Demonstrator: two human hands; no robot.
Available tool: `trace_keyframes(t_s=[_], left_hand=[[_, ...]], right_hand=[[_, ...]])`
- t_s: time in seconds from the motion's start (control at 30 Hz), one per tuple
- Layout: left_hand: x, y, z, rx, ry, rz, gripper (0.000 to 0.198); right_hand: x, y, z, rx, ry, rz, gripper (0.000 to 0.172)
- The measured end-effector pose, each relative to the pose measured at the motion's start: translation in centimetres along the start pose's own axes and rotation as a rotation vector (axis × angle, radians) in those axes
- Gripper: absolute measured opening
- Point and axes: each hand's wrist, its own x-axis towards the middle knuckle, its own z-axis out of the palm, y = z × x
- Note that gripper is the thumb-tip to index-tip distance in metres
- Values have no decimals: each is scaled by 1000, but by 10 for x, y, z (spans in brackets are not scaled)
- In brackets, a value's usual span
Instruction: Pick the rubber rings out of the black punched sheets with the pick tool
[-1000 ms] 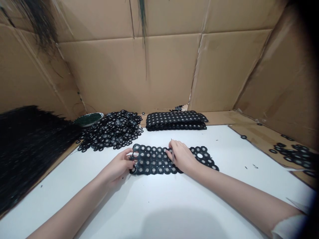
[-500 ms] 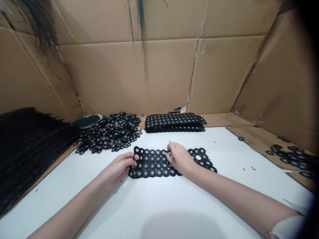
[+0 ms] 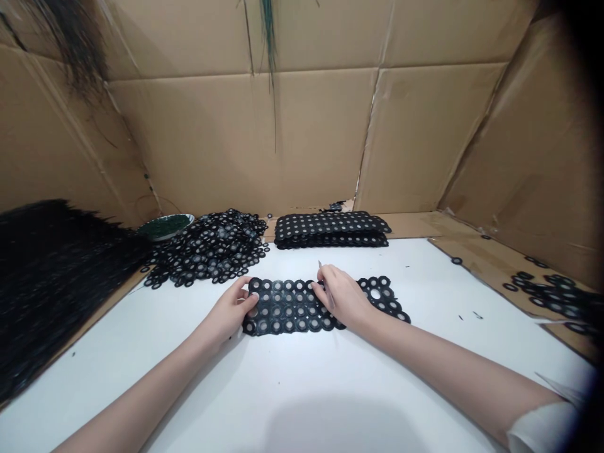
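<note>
A black mat of joined rings with pale centres lies on the white table, its rows running left to right. My left hand pinches the mat's left edge, with the thumb on top and the other fingers partly hidden behind the edge. Over the right half of the mat, my right hand is closed around a slim pointed tool. Only the tool's tip and part of its shaft show, so its exact kind is unclear. That hand covers several rings under it.
Behind the mat stand stacked ring mats. Back left are a heap of loose black rings, a dish of green bits and a pile of black strands. More rings lie at right. Cardboard walls enclose the table.
My left fingers have shifted at the mat's left edge, and its raised upper-left corner now lies flatter. My right hand has barely moved; a little more of the tool's tip shows.
</note>
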Motion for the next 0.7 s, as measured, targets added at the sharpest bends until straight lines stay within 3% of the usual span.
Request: trace_keyframes(t_s=[0.2, 0.43, 0.7], left_hand=[[2, 0, 2, 36, 2, 111, 17], [3, -5, 3, 75, -72, 1, 33], [6, -5, 4, 90, -64, 114, 25]], right_hand=[[0, -3, -4, 41, 40, -15, 15], [-1, -1, 0, 4, 22, -71, 15], [1, -7, -7, -170, -63, -39, 20]])
